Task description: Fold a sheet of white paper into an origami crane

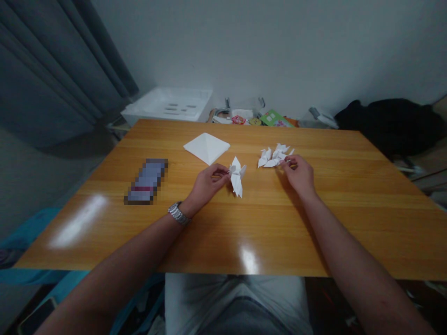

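My left hand [211,183], with a metal watch at the wrist, pinches one end of a white origami paper crane [237,177] with its wings spread, just above the table. To the right, my right hand [300,173] has its thumb and fingers closed at the edge of a small cluster of white paper cranes [274,157]. Its fingertips hide the part they touch. Behind my left hand lies a flat white folded sheet of paper [206,147], diamond-shaped.
A phone with a blurred screen [146,181] lies on the left of the wooden table [279,232]. Past the far edge are a white plastic tray [167,104], a green packet [275,118] and other items. Dark cloth [391,123] is heaped at the far right.
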Action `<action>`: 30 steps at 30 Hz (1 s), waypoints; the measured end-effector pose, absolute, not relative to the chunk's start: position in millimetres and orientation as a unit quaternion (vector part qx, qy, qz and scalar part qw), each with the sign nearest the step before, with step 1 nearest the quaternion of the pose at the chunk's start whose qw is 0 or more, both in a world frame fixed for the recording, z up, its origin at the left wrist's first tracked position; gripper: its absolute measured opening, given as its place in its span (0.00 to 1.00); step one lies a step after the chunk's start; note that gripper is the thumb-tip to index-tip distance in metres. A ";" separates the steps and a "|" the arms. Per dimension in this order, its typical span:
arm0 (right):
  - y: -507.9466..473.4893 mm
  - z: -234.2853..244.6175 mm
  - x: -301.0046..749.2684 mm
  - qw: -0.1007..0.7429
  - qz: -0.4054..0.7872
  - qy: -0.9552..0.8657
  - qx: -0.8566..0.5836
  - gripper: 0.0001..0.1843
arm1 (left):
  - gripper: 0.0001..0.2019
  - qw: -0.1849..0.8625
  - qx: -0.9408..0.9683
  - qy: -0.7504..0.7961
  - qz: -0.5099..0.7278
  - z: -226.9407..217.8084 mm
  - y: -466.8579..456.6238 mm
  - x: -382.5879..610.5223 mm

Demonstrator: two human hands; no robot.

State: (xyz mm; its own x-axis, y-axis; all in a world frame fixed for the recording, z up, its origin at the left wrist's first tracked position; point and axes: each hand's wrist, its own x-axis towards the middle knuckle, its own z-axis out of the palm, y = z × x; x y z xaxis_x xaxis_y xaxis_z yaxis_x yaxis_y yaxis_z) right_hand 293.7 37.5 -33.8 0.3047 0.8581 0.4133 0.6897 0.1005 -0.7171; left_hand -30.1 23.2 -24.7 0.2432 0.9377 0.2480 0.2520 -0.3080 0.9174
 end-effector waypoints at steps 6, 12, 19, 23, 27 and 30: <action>33.0 -29.7 292.2 0.460 0.088 -0.588 -0.659 0.11 | 0.10 0.370 0.688 0.458 0.424 -21.8 22.8 -30.8; 19.5 -19.6 289.8 0.482 0.117 -0.598 -0.630 0.10 | 0.10 0.364 0.693 0.454 0.426 -25.0 22.8 -30.0; 9.3 -16.4 275.1 0.479 0.196 -0.641 -0.568 0.11 | 0.10 0.342 0.724 0.455 0.389 -23.2 22.9 -28.8; 6.7 -19.4 267.6 0.452 0.227 -0.660 -0.556 0.11 | 0.08 0.304 0.754 0.463 0.353 -19.3 22.5 -28.8; 5.1 -20.7 262.6 0.415 0.237 -0.688 -0.547 0.11 | 0.07 0.287 0.761 0.466 0.349 -18.9 22.4 -27.7; 4.4 -20.9 259.0 0.397 0.244 -0.700 -0.541 0.12 | 0.08 0.284 0.759 0.469 0.352 -19.1 22.5 -27.3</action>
State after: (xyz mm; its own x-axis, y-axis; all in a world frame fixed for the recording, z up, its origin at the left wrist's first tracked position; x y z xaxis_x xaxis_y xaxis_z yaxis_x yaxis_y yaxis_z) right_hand 259.0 4.4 -20.9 -0.0999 0.9512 0.2920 0.5628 0.2960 -0.7718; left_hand -27.3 22.5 -19.1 0.3133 0.9112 0.2675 0.5109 -0.3991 0.7614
